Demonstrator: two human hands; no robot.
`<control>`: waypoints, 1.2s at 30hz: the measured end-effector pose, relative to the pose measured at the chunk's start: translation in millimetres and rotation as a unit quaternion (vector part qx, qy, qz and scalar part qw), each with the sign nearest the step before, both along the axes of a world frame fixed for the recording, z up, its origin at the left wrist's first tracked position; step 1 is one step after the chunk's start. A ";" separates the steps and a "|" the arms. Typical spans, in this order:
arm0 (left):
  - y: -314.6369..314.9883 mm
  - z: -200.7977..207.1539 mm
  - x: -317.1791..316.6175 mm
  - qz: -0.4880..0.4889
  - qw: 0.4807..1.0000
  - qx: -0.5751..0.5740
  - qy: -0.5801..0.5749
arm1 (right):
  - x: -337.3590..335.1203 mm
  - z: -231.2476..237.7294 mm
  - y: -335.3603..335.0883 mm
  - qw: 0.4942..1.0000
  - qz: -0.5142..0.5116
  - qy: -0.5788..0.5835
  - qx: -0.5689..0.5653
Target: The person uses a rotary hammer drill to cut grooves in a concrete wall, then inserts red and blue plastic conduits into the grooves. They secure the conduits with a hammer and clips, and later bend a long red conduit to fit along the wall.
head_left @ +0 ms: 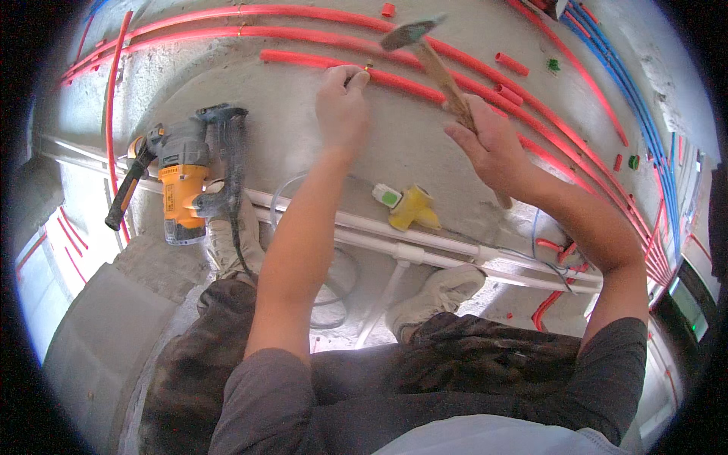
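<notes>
My right hand [493,144] grips the wooden handle of a hammer [447,80], whose metal head is raised above the red pipes. Beside the nearest red pipe [303,59], my left hand [343,102] is closed in a pinch. At its fingertips a small brass-coloured fastener [368,67] sits against that pipe. Its exact shape is too small to make out. Similar brass-coloured bits show on the red pipes farther back. The hammer head is apart from the fastener.
An orange and black rotary hammer drill [182,186] stands by my left shoe. Yellow connector [413,208] and white pipes [447,244] lie between my shoes [444,296]. Blue pipes [633,76] run along the right. Short red pipe pieces [512,64] and green bits [553,66] lie on the concrete.
</notes>
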State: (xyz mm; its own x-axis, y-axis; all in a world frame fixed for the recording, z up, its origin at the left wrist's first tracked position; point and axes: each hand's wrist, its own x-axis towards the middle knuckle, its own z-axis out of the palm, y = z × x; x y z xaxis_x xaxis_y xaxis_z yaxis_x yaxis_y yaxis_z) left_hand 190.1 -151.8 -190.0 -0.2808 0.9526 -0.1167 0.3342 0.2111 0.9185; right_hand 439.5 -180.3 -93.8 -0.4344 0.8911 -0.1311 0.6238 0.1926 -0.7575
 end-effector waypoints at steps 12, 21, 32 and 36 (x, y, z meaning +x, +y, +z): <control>-0.1 1.1 1.4 -0.025 0.996 0.044 0.072 | -23.9 -9.9 14.2 0.995 0.023 -0.083 -0.053; 2.1 -2.3 7.1 -0.011 0.994 0.038 0.106 | -27.0 -25.4 15.9 0.992 0.042 -0.109 -0.047; 2.9 -0.3 11.4 -0.001 0.997 0.042 0.071 | -27.4 -7.3 12.6 0.994 -0.018 -0.082 -0.066; 1.4 -3.9 9.4 0.005 0.998 0.032 0.057 | -28.2 -13.9 19.6 0.976 0.039 -0.157 -0.146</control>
State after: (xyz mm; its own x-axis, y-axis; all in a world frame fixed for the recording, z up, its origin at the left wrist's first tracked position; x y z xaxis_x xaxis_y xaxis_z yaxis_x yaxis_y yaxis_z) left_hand 199.5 -150.4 -193.9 -0.2976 0.9544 -0.0228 0.4355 0.1570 0.8864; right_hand 411.3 -160.7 -107.8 -0.3972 0.7624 -0.5109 0.8256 0.0536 -0.5618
